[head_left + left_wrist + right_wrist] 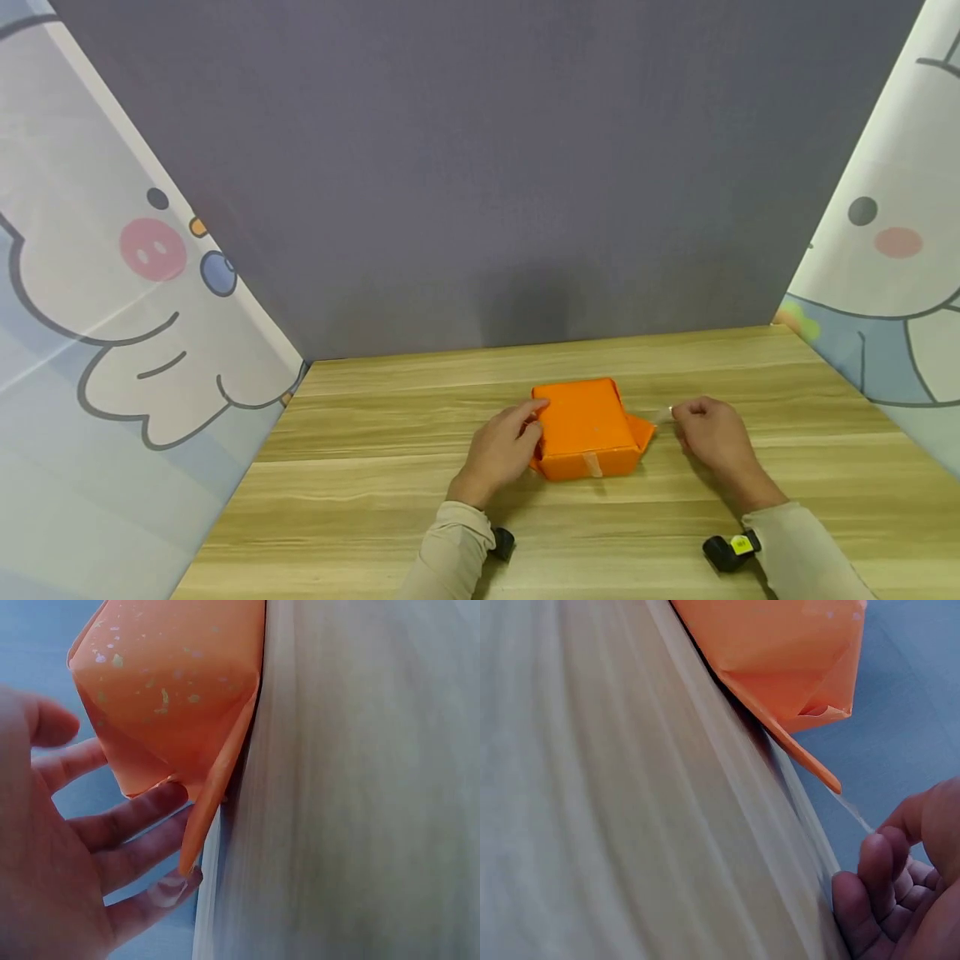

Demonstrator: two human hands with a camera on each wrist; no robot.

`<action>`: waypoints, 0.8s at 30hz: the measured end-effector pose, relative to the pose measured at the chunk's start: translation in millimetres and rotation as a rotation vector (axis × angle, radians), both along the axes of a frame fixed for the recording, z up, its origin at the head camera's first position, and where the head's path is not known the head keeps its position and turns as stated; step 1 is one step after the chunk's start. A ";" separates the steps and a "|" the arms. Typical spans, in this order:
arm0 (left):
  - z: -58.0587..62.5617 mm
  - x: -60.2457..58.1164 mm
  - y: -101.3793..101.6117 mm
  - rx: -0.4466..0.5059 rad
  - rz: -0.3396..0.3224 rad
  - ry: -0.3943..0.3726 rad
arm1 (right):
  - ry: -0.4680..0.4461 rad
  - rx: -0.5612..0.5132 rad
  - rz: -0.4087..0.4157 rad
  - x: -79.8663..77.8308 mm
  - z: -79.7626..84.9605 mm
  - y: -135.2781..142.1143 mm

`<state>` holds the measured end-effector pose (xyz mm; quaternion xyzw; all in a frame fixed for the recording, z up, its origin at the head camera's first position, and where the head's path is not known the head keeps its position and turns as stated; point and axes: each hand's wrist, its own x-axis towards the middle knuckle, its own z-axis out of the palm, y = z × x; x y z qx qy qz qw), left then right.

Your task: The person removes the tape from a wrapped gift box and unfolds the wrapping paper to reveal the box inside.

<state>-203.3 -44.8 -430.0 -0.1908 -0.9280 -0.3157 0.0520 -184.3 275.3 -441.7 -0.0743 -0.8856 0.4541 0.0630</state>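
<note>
A box wrapped in orange paper (585, 417) sits on the table, with a strip of tape (592, 464) down its front face. Gold and pale flecks dot its paper in the left wrist view. My left hand (504, 448) touches the box's left side, fingers spread and loosely bent beside the folded end flap (214, 795). Clear tape at that flap's tip lies against one fingertip. On the right, my right hand (716, 437) pinches a strip of clear tape (853, 811) between thumb and finger. That strip runs to the tip of the right-hand paper flap (641, 432), which sticks outward.
The wood-grain table (375, 500) reaches back to a grey panel (487, 167). Cartoon-printed sheets hang at the left (90, 292) and right (892, 208). Black wrist cameras (726, 552) are strapped to both wrists.
</note>
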 end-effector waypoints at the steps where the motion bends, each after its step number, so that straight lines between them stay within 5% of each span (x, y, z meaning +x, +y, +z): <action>1: 0.3 0.0 -0.5 -0.002 -0.001 0.004 | -0.004 0.016 0.003 0.4 0.1 0.4; 24: 4.2 -1.0 -7.1 -0.118 -0.083 0.057 | -0.040 0.368 0.047 2.4 2.4 3.8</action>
